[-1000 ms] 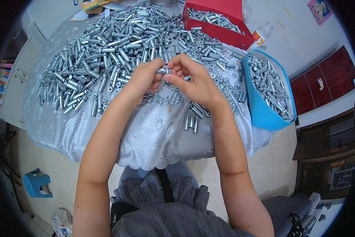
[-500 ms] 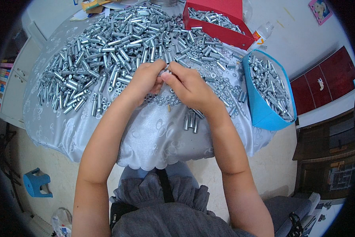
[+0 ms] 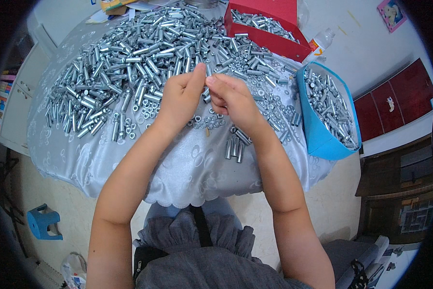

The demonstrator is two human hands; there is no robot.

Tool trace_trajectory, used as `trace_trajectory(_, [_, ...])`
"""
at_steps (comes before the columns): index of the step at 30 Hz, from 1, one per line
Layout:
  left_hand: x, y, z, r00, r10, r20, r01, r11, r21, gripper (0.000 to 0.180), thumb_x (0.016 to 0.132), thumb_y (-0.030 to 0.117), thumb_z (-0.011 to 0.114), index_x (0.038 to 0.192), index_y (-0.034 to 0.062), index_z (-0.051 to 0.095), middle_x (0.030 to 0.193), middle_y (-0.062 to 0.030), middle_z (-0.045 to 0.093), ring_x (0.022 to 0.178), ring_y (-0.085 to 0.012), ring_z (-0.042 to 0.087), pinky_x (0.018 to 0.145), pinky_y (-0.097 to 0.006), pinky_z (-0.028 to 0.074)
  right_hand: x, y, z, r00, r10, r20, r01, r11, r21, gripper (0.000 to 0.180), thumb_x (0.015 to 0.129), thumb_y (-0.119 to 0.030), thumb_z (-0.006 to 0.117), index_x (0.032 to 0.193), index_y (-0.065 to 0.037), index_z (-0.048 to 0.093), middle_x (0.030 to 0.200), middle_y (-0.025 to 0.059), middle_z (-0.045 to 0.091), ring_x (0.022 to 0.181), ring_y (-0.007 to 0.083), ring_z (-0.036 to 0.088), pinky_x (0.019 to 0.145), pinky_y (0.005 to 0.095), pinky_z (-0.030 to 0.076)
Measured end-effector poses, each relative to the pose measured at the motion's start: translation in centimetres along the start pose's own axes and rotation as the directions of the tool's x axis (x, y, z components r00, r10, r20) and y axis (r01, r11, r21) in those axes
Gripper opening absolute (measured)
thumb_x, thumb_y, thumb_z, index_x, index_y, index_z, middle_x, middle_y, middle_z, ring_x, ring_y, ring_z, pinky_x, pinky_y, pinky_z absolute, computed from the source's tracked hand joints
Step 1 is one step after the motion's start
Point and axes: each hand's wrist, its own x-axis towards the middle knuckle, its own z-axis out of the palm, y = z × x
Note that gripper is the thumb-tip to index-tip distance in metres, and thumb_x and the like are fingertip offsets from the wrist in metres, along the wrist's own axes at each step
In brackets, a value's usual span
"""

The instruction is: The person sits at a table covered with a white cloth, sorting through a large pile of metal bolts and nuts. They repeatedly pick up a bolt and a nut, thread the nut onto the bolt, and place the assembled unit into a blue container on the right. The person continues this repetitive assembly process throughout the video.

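Note:
Above the middle of the table, my left hand (image 3: 182, 96) and my right hand (image 3: 233, 98) meet, fingers and thumbs closed. Between the fingertips they grip something small, almost wholly hidden; a bit of shiny metal shows there. Behind them spreads a large heap of silvery metal sleeve anchors (image 3: 146, 50). Loose nuts (image 3: 151, 110) lie just left of my left hand, and scattered washers and nuts (image 3: 269, 108) lie right of my right hand. A short row of metal sleeves (image 3: 234, 148) rests on the cloth by my right wrist.
A blue fabric bin (image 3: 328, 140) full of metal anchors stands at the table's right edge. Behind it are a red box (image 3: 269, 45) of similar parts and a plastic bottle (image 3: 321, 42). A patterned silvery tablecloth (image 3: 192, 168) covers the table. A blue stool (image 3: 44, 222) stands on the floor at left.
Both hands have shifted slightly; the left thumb now points up and away, and the right hand's fingers have curled in more. The metal piece between them has become more hidden.

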Motion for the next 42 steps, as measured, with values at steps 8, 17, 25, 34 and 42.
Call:
trace_trajectory(8, [0.4, 1.6, 0.1, 0.978, -0.190, 0.082, 0.199, 0.973, -0.117, 0.037, 0.089, 0.033, 0.055, 0.064, 0.0058, 0.059, 0.054, 0.0026, 0.048, 0.043, -0.0043, 0.039, 0.040, -0.021, 0.030, 0.3, -0.2, 0.1, 0.945, -0.148, -0.293, 0.161, 0.987, 0.021, 0.028, 0.093, -0.027, 0.050, 0.074, -0.007, 0.050, 0.057, -0.0038, 0.041, 0.048, 0.0045, 0.036, 0.043, 0.0195, 0.030])
trace_trajectory(17, [-1.4, 3.7, -0.4, 0.267, -0.322, 0.908, 0.374, 0.903, 0.210, 0.015, 0.080, 0.014, 0.069, 0.074, 0.0009, 0.064, 0.060, -0.0023, 0.059, 0.050, -0.0072, 0.055, 0.045, -0.020, 0.043, 0.1, -1.5, -1.4, 0.842, -0.228, -0.489, 0.318, 0.942, 0.108, 0.024, 0.091, -0.019, 0.052, 0.071, -0.006, 0.048, 0.055, -0.0027, 0.039, 0.047, 0.0061, 0.035, 0.043, 0.0201, 0.029])
trace_trajectory(25, [-0.8, 4.0, -1.2, 0.465, -0.196, 0.863, 0.360, 0.933, 0.018, 0.022, 0.085, 0.018, 0.063, 0.069, 0.0029, 0.063, 0.056, -0.0032, 0.058, 0.047, -0.0088, 0.055, 0.045, -0.022, 0.044, -0.1, -1.9, -2.1, 0.806, -0.224, -0.548, 0.366, 0.916, 0.164, 0.023, 0.089, -0.018, 0.053, 0.070, -0.007, 0.047, 0.056, -0.0022, 0.038, 0.048, 0.0067, 0.034, 0.044, 0.0209, 0.029])
trace_trajectory(34, [2.4, -0.1, -3.4, 0.917, -0.311, 0.248, 0.297, 0.120, -0.947, 0.055, 0.087, 0.053, 0.049, 0.100, -0.0003, 0.052, 0.078, -0.0056, 0.057, 0.061, -0.0118, 0.050, 0.059, -0.023, 0.047, -0.3, -2.3, -4.1, 0.760, -0.207, -0.616, 0.435, 0.867, 0.245, 0.020, 0.088, -0.018, 0.054, 0.074, -0.007, 0.047, 0.059, -0.0009, 0.039, 0.051, 0.0083, 0.036, 0.046, 0.0223, 0.031])
trace_trajectory(42, [2.4, 0.2, -2.9, 0.917, -0.288, 0.276, 0.350, 0.245, -0.904, 0.051, 0.086, 0.051, 0.050, 0.098, 0.0017, 0.051, 0.071, -0.0031, 0.052, 0.058, -0.0130, 0.046, 0.054, -0.024, 0.041, -0.2, -2.2, -4.3, 0.773, -0.207, -0.600, 0.417, 0.878, 0.236, 0.020, 0.088, -0.018, 0.054, 0.074, -0.006, 0.047, 0.059, -0.0007, 0.039, 0.051, 0.0089, 0.037, 0.046, 0.0226, 0.031])
